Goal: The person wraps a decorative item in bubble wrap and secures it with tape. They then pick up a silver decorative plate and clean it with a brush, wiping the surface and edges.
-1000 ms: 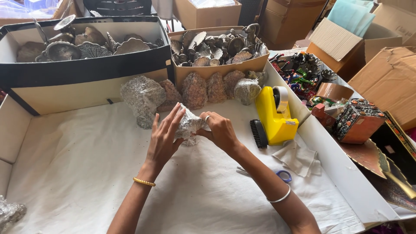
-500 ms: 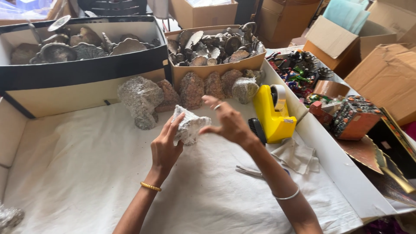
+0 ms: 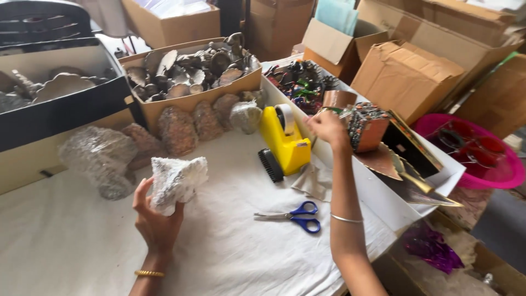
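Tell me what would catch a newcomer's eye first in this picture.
Probably the bright yellow tape dispenser standing mid-table on the white cloth, with the right hand raised just beside it. Next, the white wrapped bundle held up in the left hand, and the blue-handled scissors lying flat between the two arms. At far right sits a vivid pink tub.

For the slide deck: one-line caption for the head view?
Left hand holds white wrapped bundle; right hand reaches beside yellow tape dispenser.
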